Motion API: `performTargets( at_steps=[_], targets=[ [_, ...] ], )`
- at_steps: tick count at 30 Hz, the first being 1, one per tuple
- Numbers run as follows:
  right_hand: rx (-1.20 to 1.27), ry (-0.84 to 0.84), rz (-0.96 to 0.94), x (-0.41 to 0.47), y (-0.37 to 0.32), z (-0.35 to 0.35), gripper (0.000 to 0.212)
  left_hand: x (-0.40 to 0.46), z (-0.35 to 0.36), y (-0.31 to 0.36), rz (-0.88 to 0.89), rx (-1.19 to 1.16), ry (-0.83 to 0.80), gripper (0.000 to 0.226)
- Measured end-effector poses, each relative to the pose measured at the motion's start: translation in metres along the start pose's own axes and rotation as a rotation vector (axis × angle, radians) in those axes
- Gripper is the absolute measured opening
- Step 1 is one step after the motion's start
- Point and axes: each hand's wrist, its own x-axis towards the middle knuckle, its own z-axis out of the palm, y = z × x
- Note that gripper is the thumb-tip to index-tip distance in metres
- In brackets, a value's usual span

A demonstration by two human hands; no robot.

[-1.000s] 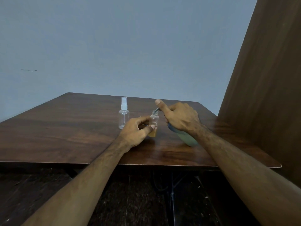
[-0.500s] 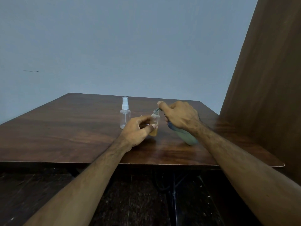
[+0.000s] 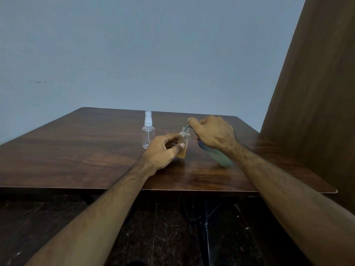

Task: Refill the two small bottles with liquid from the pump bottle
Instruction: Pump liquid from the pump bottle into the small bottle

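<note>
A small clear bottle (image 3: 183,144) without a cap stands on the wooden table (image 3: 76,150), holding amber liquid in its lower part. My left hand (image 3: 163,151) pinches it between thumb and fingers. My right hand (image 3: 212,132) grips the tilted green pump bottle (image 3: 221,158), forefinger pressed down on the pump head. The pump's spout reaches over the small bottle's mouth. A second small clear bottle (image 3: 148,131) with a white spray cap stands upright to the left, apart from both hands, and looks empty.
A tall brown wooden panel (image 3: 317,93) rises along the table's right side. A plain blue-grey wall stands behind. The table's front edge (image 3: 115,188) runs below my forearms, with dark floor and cables beneath.
My right forefinger has come down from raised to pressed on the pump head. The left hand and both small bottles have stayed in place.
</note>
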Motion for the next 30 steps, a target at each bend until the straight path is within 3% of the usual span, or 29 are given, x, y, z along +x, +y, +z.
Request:
performTargets(
  at_steps=[5,12,19,27,30],
  targets=[
    [-0.021,0.015,0.001,0.0010,0.0012,0.0016,0.091,-0.0009,-0.0006,0.0011,0.029,-0.055,0.010,0.025],
    [-0.005,-0.011,0.001,0.0007,-0.0027,0.0002,0.068,0.0009,0.0005,-0.0007,0.004,-0.016,0.001,0.029],
    [-0.045,0.009,-0.037,0.0013,0.0011,0.0025,0.092,0.0025,0.0001,-0.0033,0.008,-0.040,0.045,0.028],
    [-0.087,0.001,-0.051,0.0029,-0.0014,0.0042,0.074,0.0026,0.0001,-0.0049,-0.012,0.035,0.017,0.031],
    [-0.087,-0.006,-0.048,0.0035,-0.0014,0.0060,0.082,0.0028,-0.0003,-0.0050,-0.019,0.026,0.028,0.031]
  ],
)
